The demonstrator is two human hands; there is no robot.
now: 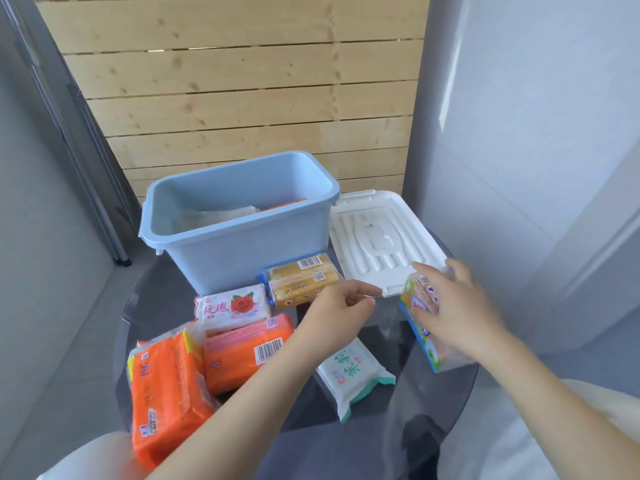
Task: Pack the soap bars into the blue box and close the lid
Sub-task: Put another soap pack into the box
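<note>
the open pale blue plastic box (239, 216) stands at the back of the round dark glass worktop (391, 403), and a couple of wrapped bars already lie inside it. just right of the box the white ribbed plastic lid (377, 244) lies flat. in front of the box: a yellow soap twin-pack with blue ends (301, 280), a white rose-print soap bar (232, 308), a pink-orange wrapped bar (242, 351), a big orange multipack (166, 393) and a white bar with green lettering (349, 375). the right hand (457, 306) grips a clear-wrapped blue-and-orange soap pack (420, 317) off the lid's near corner, fingers curled over its top. the left hand (341, 310) hovers near the yellow pack, fingers loosely bent, holding nothing.
</note>
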